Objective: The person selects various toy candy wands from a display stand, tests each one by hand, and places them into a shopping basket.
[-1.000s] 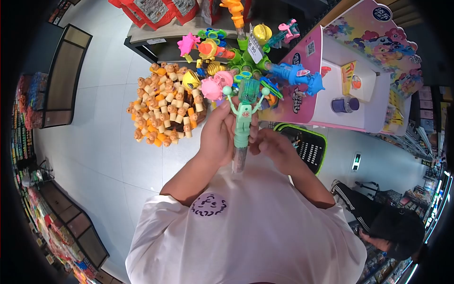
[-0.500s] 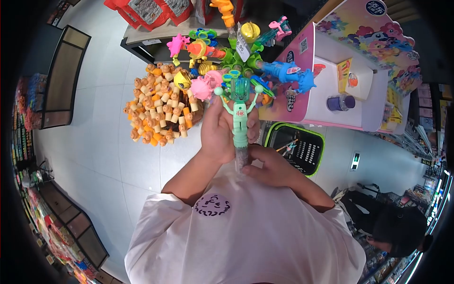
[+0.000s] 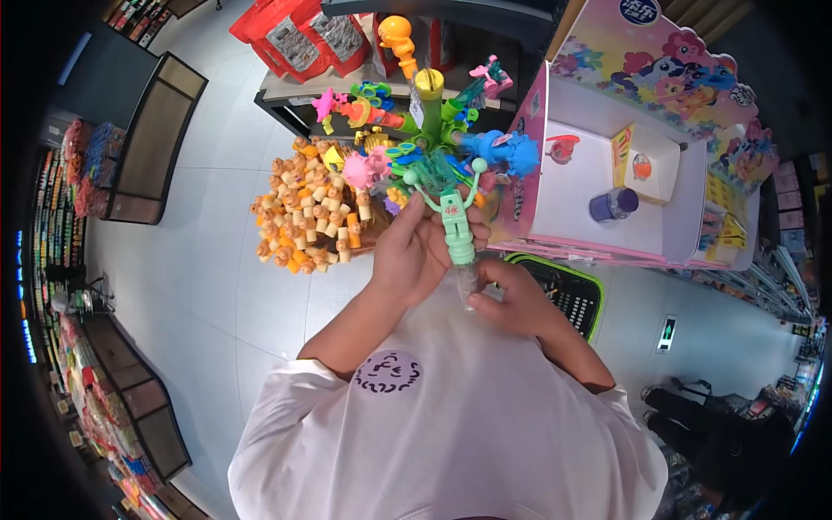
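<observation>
A mint-green toy [image 3: 456, 227] with two raised, ball-tipped arms and a clear tube below stands upright before my chest. Around its body from behind, the fingers of my left hand [image 3: 418, 247] are wrapped. The tube at its lower end is pinched between the thumb and fingers of my right hand [image 3: 513, 297]. Just beyond the toy, a green rack [image 3: 433, 130] carries several bright toys, among them a blue one [image 3: 501, 152], a pink one [image 3: 368, 167] and an orange one [image 3: 398, 43].
Left of the rack is a cluster of small tan figures [image 3: 316, 208]. A pink display box [image 3: 598, 251] holding a purple jar [image 3: 614, 204] stands at the right, above a green-rimmed black basket [image 3: 572, 299]. A person in black [image 3: 728, 438] is at the lower right.
My right hand has moved from beside the toy's body down to its tube. The toy now leans slightly. The view has shifted, and the person at the lower right has moved.
</observation>
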Tool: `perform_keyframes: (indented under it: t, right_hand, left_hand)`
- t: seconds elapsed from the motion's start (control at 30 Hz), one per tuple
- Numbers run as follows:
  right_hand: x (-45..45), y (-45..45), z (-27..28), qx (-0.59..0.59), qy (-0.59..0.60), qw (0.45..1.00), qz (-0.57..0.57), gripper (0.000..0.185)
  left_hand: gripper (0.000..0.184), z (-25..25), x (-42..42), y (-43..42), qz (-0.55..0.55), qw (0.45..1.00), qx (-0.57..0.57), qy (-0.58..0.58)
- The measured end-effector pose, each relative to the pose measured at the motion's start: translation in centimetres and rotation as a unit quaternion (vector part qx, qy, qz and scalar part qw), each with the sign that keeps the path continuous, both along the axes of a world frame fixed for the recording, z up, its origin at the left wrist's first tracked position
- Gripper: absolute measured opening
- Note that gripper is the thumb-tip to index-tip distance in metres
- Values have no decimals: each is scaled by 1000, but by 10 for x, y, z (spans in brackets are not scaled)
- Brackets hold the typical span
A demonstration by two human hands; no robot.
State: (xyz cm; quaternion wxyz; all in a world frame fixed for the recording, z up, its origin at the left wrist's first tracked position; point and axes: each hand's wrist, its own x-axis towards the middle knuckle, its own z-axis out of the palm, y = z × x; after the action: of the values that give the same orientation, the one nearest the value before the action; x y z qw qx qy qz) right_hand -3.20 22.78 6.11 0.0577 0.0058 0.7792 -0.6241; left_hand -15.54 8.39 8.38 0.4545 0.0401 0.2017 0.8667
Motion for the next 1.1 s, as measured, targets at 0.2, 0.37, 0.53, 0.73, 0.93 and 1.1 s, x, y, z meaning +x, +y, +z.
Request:
perform_keyframes:
  t: [0.2, 0.37, 0.53, 0.73, 0.93, 1.1]
  right_hand:
    - [25, 12, -20, -93, -13, 996, 8, 22]
    - [42, 1, -35, -241, -22, 970, -3, 24]
    - [52, 10, -25, -228, -26, 973, -8, 24]
    - [59, 11, -30, -321, 32, 938, -127, 32]
    - [54, 10, -28, -235, 48, 963, -120, 35]
    - [48, 10, -26, -207, 60, 972, -96, 39]
  left_hand:
    - [49, -10, 25, 7, 20, 998, -39, 40]
    - [46, -10, 50, 13, 60, 989, -125, 57]
    - [46, -19, 57, 16, 28, 983, -148, 104]
    - [48, -17, 63, 28, -5, 973, -164, 160]
    - [49, -20, 60, 21, -27, 978, -148, 143]
    - [48, -23, 59, 13, -20, 976, -164, 140]
